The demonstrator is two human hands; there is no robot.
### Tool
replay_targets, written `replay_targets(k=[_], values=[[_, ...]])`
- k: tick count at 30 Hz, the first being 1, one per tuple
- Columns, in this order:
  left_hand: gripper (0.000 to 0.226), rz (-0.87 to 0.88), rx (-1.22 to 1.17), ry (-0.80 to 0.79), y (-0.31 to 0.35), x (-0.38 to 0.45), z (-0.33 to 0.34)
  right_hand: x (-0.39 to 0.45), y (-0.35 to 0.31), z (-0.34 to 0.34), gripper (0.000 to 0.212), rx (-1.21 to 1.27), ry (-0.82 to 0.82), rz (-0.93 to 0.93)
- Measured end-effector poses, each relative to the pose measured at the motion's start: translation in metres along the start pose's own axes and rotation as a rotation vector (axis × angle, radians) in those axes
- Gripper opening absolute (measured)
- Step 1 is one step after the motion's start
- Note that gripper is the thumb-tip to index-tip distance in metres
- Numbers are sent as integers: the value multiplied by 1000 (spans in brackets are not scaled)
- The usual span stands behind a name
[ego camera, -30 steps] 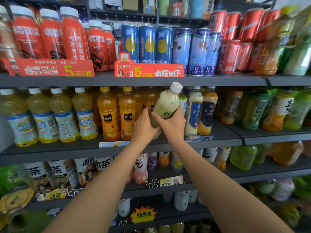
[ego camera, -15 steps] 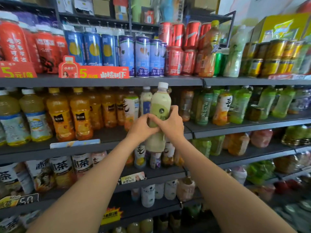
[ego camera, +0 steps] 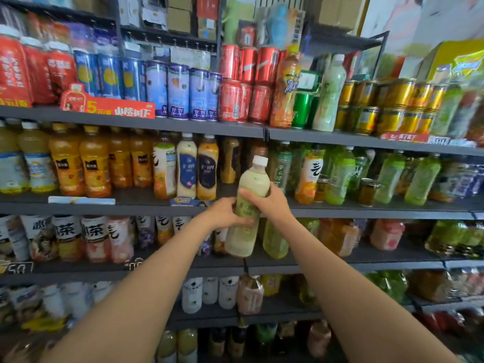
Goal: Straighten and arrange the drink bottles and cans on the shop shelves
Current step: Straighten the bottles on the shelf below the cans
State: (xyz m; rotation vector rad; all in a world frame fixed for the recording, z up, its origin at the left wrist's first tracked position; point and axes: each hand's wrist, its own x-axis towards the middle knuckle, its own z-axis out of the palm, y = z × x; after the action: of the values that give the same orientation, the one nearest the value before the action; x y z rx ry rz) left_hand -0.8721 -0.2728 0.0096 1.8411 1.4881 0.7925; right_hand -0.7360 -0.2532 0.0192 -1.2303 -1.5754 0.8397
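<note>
Our left hand curls round the lower label of the pale green bottle, which we hold upright in front of the middle shelf, clear of it. Our right hand grips the shoulder just above. The bottle looks full, so we judge it fairly heavy, with smooth plastic that could slip and walls that give a little. The waist seems the safest hold. Farther right, a similar bottle stands on the upper shelf, perhaps its match, though blur leaves us unsure.
</note>
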Motion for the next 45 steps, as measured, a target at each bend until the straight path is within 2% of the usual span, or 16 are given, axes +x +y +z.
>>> replay_targets(k=[3, 7, 13, 15, 17, 19, 20, 23, 27, 29, 35, 41, 45], values=[[52, 7, -15, 52, 17, -3, 2, -4, -10, -13, 46, 33, 25, -46], [49, 75, -148, 149, 49, -2, -2, -1, -39, -29, 49, 201, 68, -61], [35, 206, -389, 278, 95, 12, 0, 9, -83, -64, 47, 127, 82, -227], [38, 219, -409, 326, 108, 23, 4, 17, -86, -76, 44, 226, 89, -228], [38, 251, -437, 389, 121, 36, 7, 31, -89, -93, 43, 430, 94, -199], [37, 279, -439, 453, 133, 55, 13, 56, -89, -118, 50, 586, 185, -154], [37, 289, -434, 487, 140, 65, 16, 72, -85, -133, 50, 512, 264, -151], [41, 319, -454, 593, 163, 100, 27, 125, -68, -176, 47, 89, 476, -121], [40, 324, -522, 693, 195, 149, 37, 192, -53, -217, 74, -136, 447, -87], [41, 311, -496, 729, 207, 167, 39, 221, -51, -228, 80, -142, 392, -102], [48, 288, -375, 797, 223, 187, 41, 281, -42, -220, 80, -85, 260, -113], [45, 229, -401, 829, 218, 178, 40, 289, -29, -218, 76, -147, 313, -141], [43, 177, -387, 859, 207, 164, 43, 278, -28, -216, 76, -70, 354, -191]])
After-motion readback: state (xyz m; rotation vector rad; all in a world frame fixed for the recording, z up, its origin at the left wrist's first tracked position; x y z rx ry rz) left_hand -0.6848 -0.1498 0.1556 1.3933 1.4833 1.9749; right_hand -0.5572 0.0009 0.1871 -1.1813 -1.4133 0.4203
